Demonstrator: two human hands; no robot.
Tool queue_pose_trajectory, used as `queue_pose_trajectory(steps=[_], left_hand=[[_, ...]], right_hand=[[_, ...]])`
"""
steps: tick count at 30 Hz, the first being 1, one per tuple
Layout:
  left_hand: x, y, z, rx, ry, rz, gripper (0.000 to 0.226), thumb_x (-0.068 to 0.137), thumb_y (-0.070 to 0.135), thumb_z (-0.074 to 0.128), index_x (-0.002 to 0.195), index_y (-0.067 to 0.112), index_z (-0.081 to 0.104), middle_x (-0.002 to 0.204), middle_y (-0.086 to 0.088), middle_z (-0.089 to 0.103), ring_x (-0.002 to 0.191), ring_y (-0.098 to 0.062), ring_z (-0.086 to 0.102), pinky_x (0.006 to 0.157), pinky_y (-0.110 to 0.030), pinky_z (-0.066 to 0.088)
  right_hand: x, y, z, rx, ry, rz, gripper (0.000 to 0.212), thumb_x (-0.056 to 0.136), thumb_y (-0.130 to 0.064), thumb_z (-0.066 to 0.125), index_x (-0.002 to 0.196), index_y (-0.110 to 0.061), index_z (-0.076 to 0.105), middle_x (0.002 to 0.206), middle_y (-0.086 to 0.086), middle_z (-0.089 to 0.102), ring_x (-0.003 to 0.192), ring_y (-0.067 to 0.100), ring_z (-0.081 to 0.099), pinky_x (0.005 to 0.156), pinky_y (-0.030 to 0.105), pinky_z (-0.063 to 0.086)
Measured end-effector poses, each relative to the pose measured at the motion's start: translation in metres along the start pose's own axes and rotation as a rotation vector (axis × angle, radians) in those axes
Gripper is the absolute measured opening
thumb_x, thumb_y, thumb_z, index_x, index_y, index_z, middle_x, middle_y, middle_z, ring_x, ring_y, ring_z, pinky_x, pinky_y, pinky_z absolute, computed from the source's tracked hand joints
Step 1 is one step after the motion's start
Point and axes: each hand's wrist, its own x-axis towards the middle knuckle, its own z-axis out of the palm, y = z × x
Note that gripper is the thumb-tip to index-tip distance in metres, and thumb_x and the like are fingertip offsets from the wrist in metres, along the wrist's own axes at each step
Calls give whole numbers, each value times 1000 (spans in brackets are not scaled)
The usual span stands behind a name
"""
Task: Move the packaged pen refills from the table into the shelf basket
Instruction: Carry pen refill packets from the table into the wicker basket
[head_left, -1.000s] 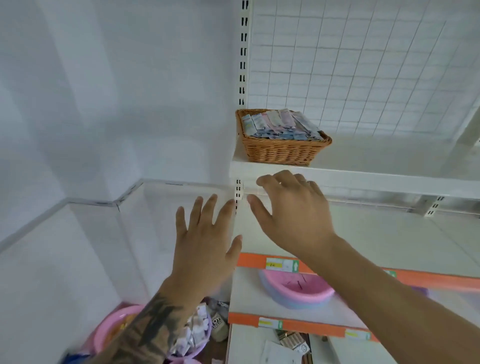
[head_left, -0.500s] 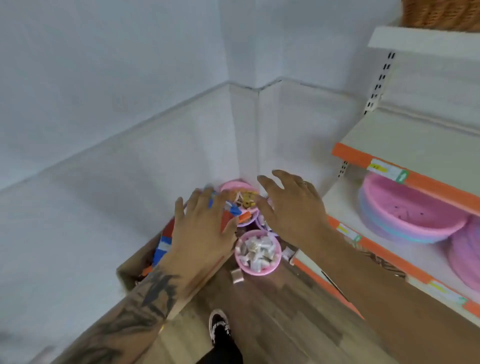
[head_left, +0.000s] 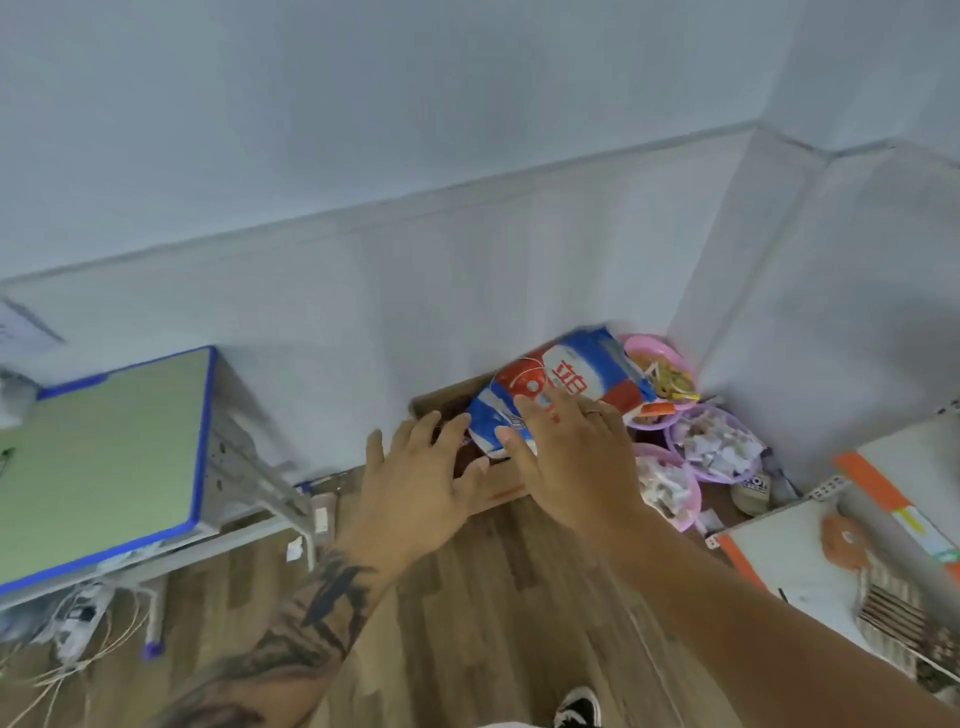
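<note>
My left hand (head_left: 415, 483) and my right hand (head_left: 571, 457) hover side by side in mid-air, fingers spread and straight, holding nothing. A small table (head_left: 104, 441) with a green top and blue edge stands at the left; no packaged pen refills show on the part of it in view. The shelf basket is out of the frame. Behind my hands, on the floor by the wall, lies a red, white and blue bag (head_left: 561, 384) in a cardboard box (head_left: 498, 488).
Pink and purple bowls (head_left: 717, 452) of small items crowd the corner floor. A white shelf (head_left: 810, 566) with orange edging juts in at the right. Cables (head_left: 83, 623) lie under the table. My shoe (head_left: 579, 709) stands on the wooden floor.
My view has swung down and left, from the shelf with the wicker basket to the floor corner and the table. Both hands stayed open and empty throughout.
</note>
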Motion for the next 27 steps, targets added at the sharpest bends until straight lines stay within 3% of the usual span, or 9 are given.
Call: queue_pose_trajectory(steps=[5, 9, 13, 24, 27], left_hand=[[-74, -130, -2, -42, 18, -209, 57, 105, 60, 30, 157, 38, 31, 162, 2, 37, 151, -23, 30, 122, -55, 17], [-140, -236, -8, -86, 66, -363, 53, 104, 57, 32, 153, 37, 37, 158, 5, 43, 148, -23, 36, 121, -57, 20], [-191, -317, -12, -107, 62, -503, 58, 104, 62, 28, 156, 37, 34, 161, 2, 39, 151, -24, 31, 121, -53, 18], [-282, -451, -10, -192, 84, -748, 59, 104, 60, 31, 157, 33, 31, 162, 2, 36, 151, -23, 29, 124, -57, 14], [-287, -480, -10, -173, 90, -790, 59, 103, 61, 31, 155, 33, 32, 160, 1, 39, 149, -23, 32, 122, -60, 16]], right_hand=[[4, -128, 23, 7, -37, -140, 57, 102, -63, 34, 135, -27, 63, 136, 11, 65, 119, 34, 65, 101, 52, 49], [-2, -231, 37, 45, -48, -243, 66, 100, -65, 18, 140, -29, 58, 143, 9, 60, 128, 34, 59, 108, 52, 46], [-11, -319, 64, 36, -93, -338, 54, 104, -63, 32, 141, -32, 55, 145, 7, 59, 129, 32, 59, 108, 50, 45], [-36, -497, 102, 25, -263, -590, 70, 100, -66, 13, 139, -30, 58, 143, -1, 60, 124, 24, 61, 104, 43, 45], [-29, -534, 119, 45, -287, -665, 69, 99, -66, 18, 137, -29, 62, 143, 3, 61, 125, 28, 61, 105, 44, 44]])
